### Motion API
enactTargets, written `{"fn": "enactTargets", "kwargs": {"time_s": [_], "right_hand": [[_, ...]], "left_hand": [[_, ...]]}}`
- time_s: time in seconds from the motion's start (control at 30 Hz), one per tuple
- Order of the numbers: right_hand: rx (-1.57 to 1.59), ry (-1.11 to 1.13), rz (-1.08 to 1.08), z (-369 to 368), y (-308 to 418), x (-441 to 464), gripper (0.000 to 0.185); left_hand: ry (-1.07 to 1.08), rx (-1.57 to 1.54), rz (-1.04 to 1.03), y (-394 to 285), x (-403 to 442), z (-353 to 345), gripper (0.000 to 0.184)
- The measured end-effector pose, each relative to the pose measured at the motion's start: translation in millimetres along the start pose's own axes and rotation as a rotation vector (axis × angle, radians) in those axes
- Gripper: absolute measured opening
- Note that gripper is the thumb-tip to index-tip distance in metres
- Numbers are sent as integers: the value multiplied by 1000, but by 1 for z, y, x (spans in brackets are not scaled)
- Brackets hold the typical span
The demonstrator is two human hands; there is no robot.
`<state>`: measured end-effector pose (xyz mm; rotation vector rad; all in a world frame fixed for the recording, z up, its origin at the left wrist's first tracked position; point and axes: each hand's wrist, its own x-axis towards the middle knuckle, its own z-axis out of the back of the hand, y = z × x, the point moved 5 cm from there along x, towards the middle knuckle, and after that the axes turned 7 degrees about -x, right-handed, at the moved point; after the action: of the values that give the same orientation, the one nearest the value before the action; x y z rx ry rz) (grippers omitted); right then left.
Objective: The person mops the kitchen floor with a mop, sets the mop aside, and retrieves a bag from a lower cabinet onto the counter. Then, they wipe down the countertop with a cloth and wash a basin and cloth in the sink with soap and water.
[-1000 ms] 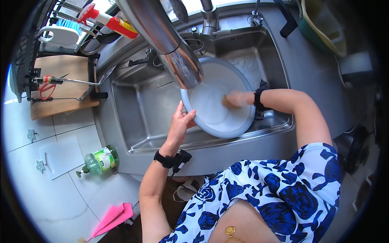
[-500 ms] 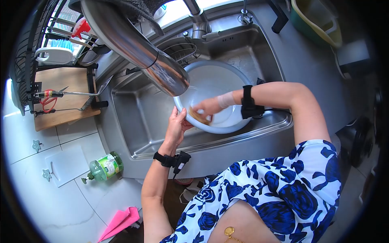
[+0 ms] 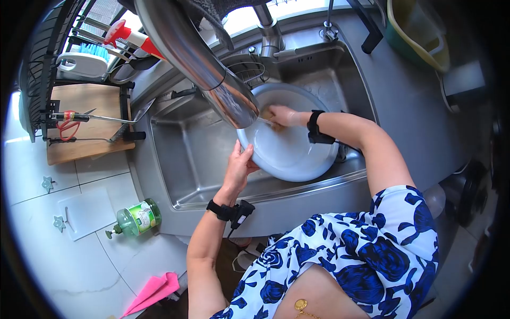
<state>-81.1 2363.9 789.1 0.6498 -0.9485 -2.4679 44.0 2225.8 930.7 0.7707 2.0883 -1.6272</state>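
Washing basin at a stainless-steel sink, viewed from above. The white round basin (image 3: 297,159) sits within the outline of the sink (image 3: 186,143), beside the bare left portion. The left hand (image 3: 238,166) grips the near-left rim, its thumb laid over the edge and its fingers largely hidden by the wall. The right hand (image 3: 285,115), with fingers bent together, presses a tan pad (image 3: 276,126), probably a sponge, although blur obscures its outline, against the inner surface. The metal faucet (image 3: 231,101) extends over the basin's left rim, near the right hand. A wire rack (image 3: 247,70) lies just behind the basin. On the tiled counter at left stand a green pump bottle (image 3: 139,217) and, farther back, a wooden cutting board (image 3: 90,114).
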Motion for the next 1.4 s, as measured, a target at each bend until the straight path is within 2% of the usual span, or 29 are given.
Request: {"fn": "enactTargets", "kwargs": {"time_s": [0.07,0.13,0.23,0.27,0.3,0.33,0.37,0.4,0.43,0.5,0.53,0.6,0.73,0.87,1.0,1.13,1.23,1.4], "right_hand": [[636,252,-79,-10,43,-18,33],[912,482,-101,-11,90,-51,35],[725,745,-56,-13,86,-83,35],[454,808,23,-6,82,-95,32],[160,853,210,-7,73,-103,28],[-46,1042,199,-10,55,-112,22],[-281,1089,190,-12,30,-118,20],[-557,1222,274,-17,1,-116,21],[-742,994,294,-10,-33,-110,20],[-1058,388,397,36,-32,-109,21],[-1099,327,296,52,-30,-108,20],[-876,429,49,75,-29,-108,22],[-701,319,-33,80,-30,-110,25],[-536,166,-63,79,-1,-99,27],[-105,146,-105,88,12,-86,24],[306,99,-95,77,17,-81,22],[566,161,-115,74,44,-79,22],[1060,283,31,93,105,-72,26]], "left_hand": [[7,-27,-24,4,4,2,37],[3,-53,-42,4,7,1,37],[-28,-76,-45,5,8,6,36],[-42,-87,-50,7,11,14,35],[-57,-97,-51,9,11,19,35],[-46,-104,-47,9,8,20,35],[-33,-108,-46,7,5,21,36],[-20,-112,-44,5,2,22,36],[-17,-104,-26,1,-5,22,36],[-16,-87,13,-14,-27,21,37],[-25,-70,-5,-22,-38,25,39],[-46,-29,-38,-41,-57,35,44],[-21,130,-91,-61,-81,32,48],[110,285,-213,-53,-81,7,34],[-25,899,-274,-56,-93,3,24],[-169,1199,-551,-58,-118,4,22],[-292,1236,-565,-57,-138,27,21],[-479,1258,-547,-69,-167,58,21]]}}
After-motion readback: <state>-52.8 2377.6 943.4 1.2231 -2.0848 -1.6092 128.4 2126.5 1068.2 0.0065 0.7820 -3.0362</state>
